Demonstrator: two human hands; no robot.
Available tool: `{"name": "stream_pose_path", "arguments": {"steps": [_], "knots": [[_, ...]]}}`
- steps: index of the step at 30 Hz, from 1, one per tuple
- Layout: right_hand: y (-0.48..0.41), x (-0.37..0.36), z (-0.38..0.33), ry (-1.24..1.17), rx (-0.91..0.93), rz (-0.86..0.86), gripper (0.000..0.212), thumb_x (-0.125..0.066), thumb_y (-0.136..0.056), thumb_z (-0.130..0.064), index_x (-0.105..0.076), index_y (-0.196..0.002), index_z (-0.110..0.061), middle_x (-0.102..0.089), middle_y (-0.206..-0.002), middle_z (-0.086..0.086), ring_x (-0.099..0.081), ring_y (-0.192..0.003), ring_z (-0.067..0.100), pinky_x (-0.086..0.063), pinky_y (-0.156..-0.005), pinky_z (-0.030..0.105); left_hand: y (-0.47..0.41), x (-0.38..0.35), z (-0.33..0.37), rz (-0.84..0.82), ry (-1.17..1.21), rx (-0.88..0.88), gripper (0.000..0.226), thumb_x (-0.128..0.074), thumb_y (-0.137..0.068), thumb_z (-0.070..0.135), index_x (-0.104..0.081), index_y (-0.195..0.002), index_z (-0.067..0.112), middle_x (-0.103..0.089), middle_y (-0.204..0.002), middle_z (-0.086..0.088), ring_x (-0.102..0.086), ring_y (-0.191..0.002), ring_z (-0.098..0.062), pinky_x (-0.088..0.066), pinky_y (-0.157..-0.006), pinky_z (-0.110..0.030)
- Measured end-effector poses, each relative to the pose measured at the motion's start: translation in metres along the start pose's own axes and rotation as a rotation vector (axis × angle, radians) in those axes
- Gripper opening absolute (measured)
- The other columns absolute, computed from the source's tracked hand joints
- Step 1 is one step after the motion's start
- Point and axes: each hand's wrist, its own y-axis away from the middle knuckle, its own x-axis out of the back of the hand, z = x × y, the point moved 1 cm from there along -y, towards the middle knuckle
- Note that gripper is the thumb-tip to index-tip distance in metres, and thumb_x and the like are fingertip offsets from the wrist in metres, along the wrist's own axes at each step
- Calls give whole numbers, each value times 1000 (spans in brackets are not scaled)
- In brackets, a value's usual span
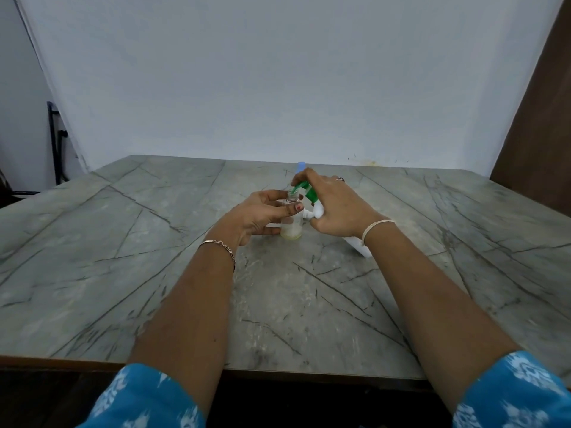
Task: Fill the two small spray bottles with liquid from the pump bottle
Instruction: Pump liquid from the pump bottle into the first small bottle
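Observation:
A small clear spray bottle (292, 225) stands uncapped on the table, with a little yellowish liquid at its bottom. My left hand (262, 216) grips it round the body. My right hand (336, 206) holds the white pump bottle (358, 247), tilted, its base on the table to the right. The green pump head (304, 189) has its spout over the small bottle's open neck, and my right fingers lie over the pump top. A second small bottle with a light blue cap (301, 166) stands behind my right hand, mostly hidden.
The grey marble-patterned table (154, 257) stretches wide to either side, backed by a white sheet on the wall. A small white piece (307, 214) lies between the two bottles. A dark stand (55, 143) is at far left.

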Motion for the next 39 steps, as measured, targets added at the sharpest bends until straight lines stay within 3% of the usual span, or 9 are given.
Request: {"name": "stream_pose_path", "arguments": {"steps": [7,16,25,32,39], "knots": [[9,5,0,54,-23,-14,71,-47,-70,-36,-30,-139,-41,-59,-91,2,-52,-80,22,-46,-76,37,1,0,0,-7,9,9,47,-79,-77,28,-64,-121,21,-71,-114,2,-70,-100,-14,-57,-70,-27],[3,2,-3,27,-34,12,58,-56,-69,-25,-38,-124,-31,-61,-111,0,-51,-82,23,-50,-75,46,0,0,0,-4,4,8,33,-79,-77,29,-67,-107,29,-72,-112,3,-69,-99,-13,-56,-76,-29],[9,3,1,87,-50,-15,68,-47,-70,-37,-29,-135,-42,-59,-96,1,-49,-80,22,-49,-74,43,-1,1,-1,-6,-1,14,51,-79,-76,32,-64,-123,23,-71,-115,3,-69,-101,-13,-54,-72,-26],[5,4,-3,49,-46,22,59,-59,-71,-24,-38,-125,-31,-59,-115,-3,-49,-84,21,-50,-75,43,-2,1,-1,2,2,16,48,-80,-75,32,-64,-120,25,-71,-115,4,-69,-102,-13,-55,-74,-26],[9,2,1,111,-40,6,69,-54,-70,-33,-32,-135,-39,-59,-96,0,-49,-81,22,-48,-73,38,-1,0,-1,2,20,17,44,-78,-77,32,-65,-119,25,-72,-113,4,-69,-98,-10,-55,-67,-22]]}}
